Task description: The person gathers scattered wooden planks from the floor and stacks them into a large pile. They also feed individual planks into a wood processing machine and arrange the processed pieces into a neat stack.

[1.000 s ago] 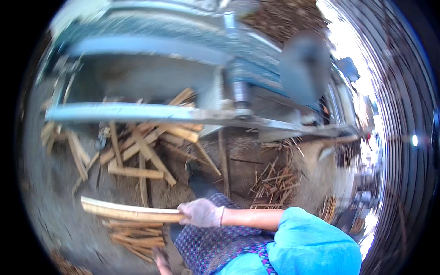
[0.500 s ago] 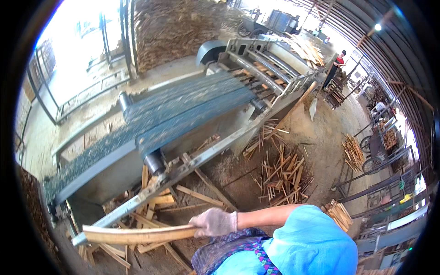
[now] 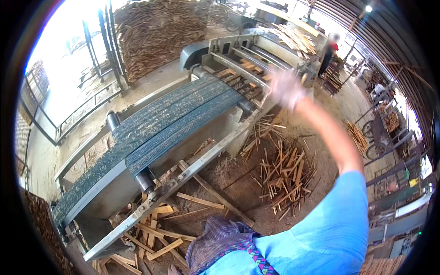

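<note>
My right hand (image 3: 285, 89), in a pale work glove, is raised beside the near rail of the machine's roller section (image 3: 243, 68). Motion blurs it, but the fingers look spread and nothing shows in them. Beyond it, a long pale wooden board (image 3: 291, 19) is in the air, above a heap of light boards (image 3: 295, 41) at the machine's far end. The machine's dark green conveyor belt (image 3: 183, 107), dusted with wood bits, runs from the lower left toward the rollers. My left hand is out of view.
Loose wood strips (image 3: 156, 233) lie under the near frame rail (image 3: 183, 176). Another pile of thin offcuts (image 3: 286, 174) is on the floor at my right. A tall wood stack (image 3: 160, 39) stands behind the machine. A person (image 3: 329, 55) is far off; wheeled carts (image 3: 376, 133) line the right.
My right hand has swung from low left up and away toward the rollers. It has let go of the wooden board, which is now in the air at the far end.
</note>
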